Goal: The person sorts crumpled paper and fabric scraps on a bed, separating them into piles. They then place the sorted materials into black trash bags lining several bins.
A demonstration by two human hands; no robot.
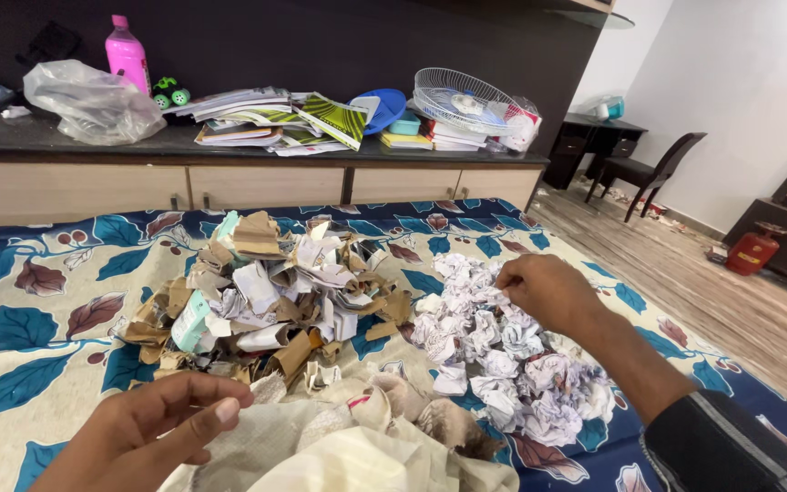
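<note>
Right hand [548, 290] pinched on a crumpled paper ball [492, 296], left hand [152, 426] loosely apart over the sack [339, 446] (bare bedsheet [38, 301] leftward)

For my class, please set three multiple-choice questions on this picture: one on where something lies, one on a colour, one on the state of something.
1. Where does the right hand rest?
A. on the crumpled white paper balls
B. on the pink bottle
C. on the chair

2. What colour are the leaves printed on the bedsheet?
A. red
B. blue
C. yellow

3. How is the left hand?
A. in a tight fist
B. fingers loosely curled at the edge of the sack
C. flat on the floor

Answers: 1 A, its fingers touch the pile; 2 B, big blue leaves on cream; 3 B, thumb and fingers bent, nothing clamped.
</note>
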